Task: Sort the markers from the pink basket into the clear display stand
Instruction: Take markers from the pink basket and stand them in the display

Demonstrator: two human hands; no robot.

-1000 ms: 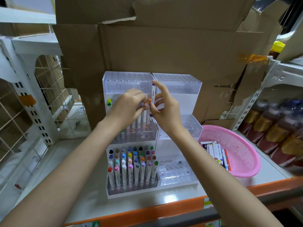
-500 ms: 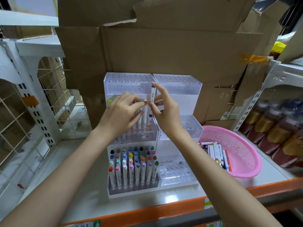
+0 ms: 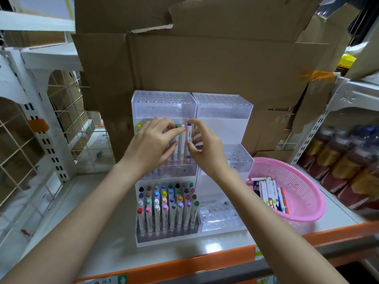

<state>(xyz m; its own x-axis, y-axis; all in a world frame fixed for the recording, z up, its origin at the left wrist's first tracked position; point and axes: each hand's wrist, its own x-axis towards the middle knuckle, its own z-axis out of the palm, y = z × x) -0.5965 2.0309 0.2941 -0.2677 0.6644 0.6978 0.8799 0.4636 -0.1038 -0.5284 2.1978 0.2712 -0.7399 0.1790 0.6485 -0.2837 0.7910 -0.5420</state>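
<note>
The clear display stand [image 3: 223, 111] has three stepped tiers in two columns. Its lower left tier is full of several white markers with coloured caps [image 3: 167, 210]. At the middle left tier my right hand [image 3: 207, 149] pinches an upright white marker with a purple cap [image 3: 188, 133]. My left hand [image 3: 152, 147] reaches among the upright markers beside it, fingertips on a white marker [image 3: 182, 138]. The pink basket [image 3: 297, 181] sits at the right with several markers [image 3: 270, 194] lying in it.
Flattened cardboard boxes [image 3: 205, 58] stand behind the stand. White wire racks [image 3: 51, 111] are on the left. A shelf with bottles [image 3: 344, 169] is at the right. An orange shelf edge [image 3: 184, 263] runs along the front.
The purple-capped marker has come lower into the middle left tier in my right hand. My left hand has shifted slightly, its fingers spread over the neighbouring markers.
</note>
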